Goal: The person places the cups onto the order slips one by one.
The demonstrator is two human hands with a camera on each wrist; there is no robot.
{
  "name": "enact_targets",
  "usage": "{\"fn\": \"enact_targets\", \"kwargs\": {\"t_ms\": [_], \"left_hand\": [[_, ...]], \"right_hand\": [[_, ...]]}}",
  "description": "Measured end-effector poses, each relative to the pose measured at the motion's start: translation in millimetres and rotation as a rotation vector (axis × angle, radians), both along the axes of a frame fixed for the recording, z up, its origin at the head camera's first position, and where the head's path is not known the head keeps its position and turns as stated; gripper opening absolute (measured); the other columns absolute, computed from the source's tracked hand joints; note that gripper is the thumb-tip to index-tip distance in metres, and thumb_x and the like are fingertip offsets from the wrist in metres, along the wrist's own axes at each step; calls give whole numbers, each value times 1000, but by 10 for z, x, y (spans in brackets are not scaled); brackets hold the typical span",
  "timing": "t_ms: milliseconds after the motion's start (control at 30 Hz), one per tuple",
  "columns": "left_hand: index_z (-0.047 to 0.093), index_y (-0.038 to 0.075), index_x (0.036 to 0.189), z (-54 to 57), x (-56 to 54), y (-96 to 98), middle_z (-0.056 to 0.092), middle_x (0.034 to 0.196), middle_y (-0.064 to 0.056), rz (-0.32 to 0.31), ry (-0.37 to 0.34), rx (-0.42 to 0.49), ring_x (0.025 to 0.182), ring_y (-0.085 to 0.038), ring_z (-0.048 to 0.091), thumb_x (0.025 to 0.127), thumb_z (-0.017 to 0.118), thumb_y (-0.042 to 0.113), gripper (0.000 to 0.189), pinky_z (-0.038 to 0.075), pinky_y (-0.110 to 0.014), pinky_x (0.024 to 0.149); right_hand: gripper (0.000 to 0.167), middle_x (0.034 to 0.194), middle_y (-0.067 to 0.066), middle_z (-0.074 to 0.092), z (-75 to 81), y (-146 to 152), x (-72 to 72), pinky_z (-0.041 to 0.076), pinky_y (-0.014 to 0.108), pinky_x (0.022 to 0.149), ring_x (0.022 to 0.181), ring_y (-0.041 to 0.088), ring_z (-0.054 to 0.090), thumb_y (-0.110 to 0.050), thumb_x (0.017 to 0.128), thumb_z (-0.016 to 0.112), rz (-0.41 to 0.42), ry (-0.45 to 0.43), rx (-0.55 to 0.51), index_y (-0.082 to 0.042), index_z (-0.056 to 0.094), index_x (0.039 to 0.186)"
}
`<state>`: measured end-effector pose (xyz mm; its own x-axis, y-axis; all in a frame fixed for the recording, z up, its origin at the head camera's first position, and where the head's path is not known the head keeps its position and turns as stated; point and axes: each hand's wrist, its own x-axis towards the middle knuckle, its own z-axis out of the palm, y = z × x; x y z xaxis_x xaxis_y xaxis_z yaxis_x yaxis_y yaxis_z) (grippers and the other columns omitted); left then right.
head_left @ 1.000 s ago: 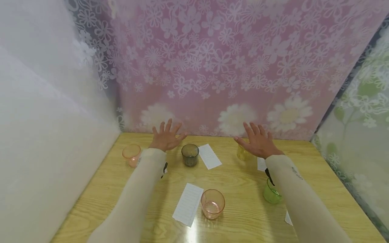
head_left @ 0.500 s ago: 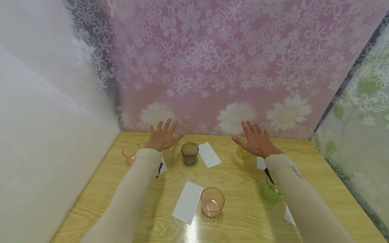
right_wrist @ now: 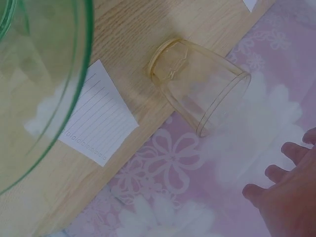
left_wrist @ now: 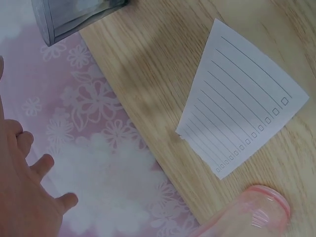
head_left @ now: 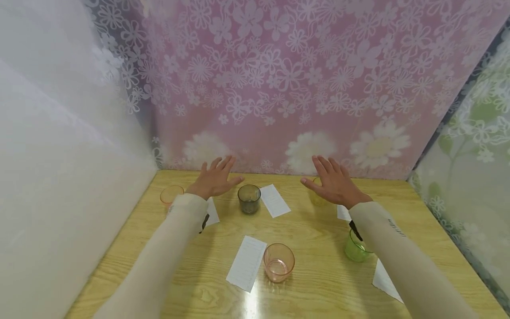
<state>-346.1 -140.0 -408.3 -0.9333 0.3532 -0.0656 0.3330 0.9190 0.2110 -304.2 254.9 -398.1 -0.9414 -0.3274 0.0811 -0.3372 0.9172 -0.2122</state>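
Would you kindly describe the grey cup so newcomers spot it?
Look to the far side of the wooden table, below the pink flowered backdrop. Just right of the left hand stands the grey cup, darker than the yellow cup, the green cup and both pinkish cups.

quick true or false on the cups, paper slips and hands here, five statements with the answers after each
1. The right hand partly hides the yellow cup in the head view. True.
2. The left hand grips the dark gray cup. False: it holds nothing, and the dark gray cup stands apart from it on the table.
3. The pink cup stands just to the right of a paper slip. True.
4. That paper slip is farther from the person than the dark gray cup. False: it is nearer.
5. The green cup is nearer the person than the yellow cup. True.
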Motion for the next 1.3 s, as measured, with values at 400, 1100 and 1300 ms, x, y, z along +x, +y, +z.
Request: {"fn": "enact_targets", "kwargs": {"t_ms": [400, 1100, 1300], "left_hand": [[5, 16, 177, 3, 91, -37, 10, 185, -7, -135, 15, -1, 171, -36, 14, 111, 41, 68, 91, 12, -67, 136], [12, 13, 177, -48, 389, 3, 12, 184, -11, -328, 0, 80, 170, -38, 13, 111, 52, 63, 93, 21, -62, 136], [16, 15, 177, -88, 471, -2, 16, 184, -11, -348, -6, 124, 170, -36, 17, 110, 55, 63, 91, 25, -63, 134]], "right_hand": [[94, 181, 22, 17, 1, 4, 103, 11, 72, 133, 166, 54, 11, -63, 111, 49, 60, -8, -4, -5, 13, 176], [97, 182, 18, 18, -93, -45, 368, 19, 76, 129, 168, 49, 11, -65, 108, 56, 116, -41, -109, -14, 12, 177], [96, 182, 17, 18, -96, -80, 484, 25, 77, 127, 167, 48, 18, -63, 108, 57, 121, -49, -153, -18, 9, 178]]}}
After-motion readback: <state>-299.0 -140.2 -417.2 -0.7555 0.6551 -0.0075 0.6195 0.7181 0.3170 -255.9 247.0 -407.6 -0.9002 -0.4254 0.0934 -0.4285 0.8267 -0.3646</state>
